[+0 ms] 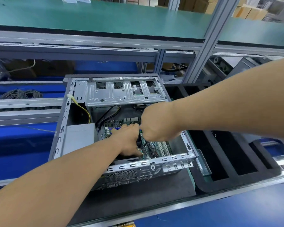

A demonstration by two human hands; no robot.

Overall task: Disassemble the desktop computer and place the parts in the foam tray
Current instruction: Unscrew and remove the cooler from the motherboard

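An open grey desktop computer case lies on its side on a dark mat, its green motherboard exposed. Both my hands reach inside. My left hand is low in the case, fingers curled over the board near a bundle of wires. My right hand is a fist just right of it, gripping a narrow green circuit card that stands on edge over the board. The black foam tray lies to the right of the case, its visible compartments holding nothing.
A silver power supply sits in the case's left side, with yellow and black cables above it. A metal drive cage spans the far end. Aluminium frame posts rise behind. Coiled cables lie at the far left.
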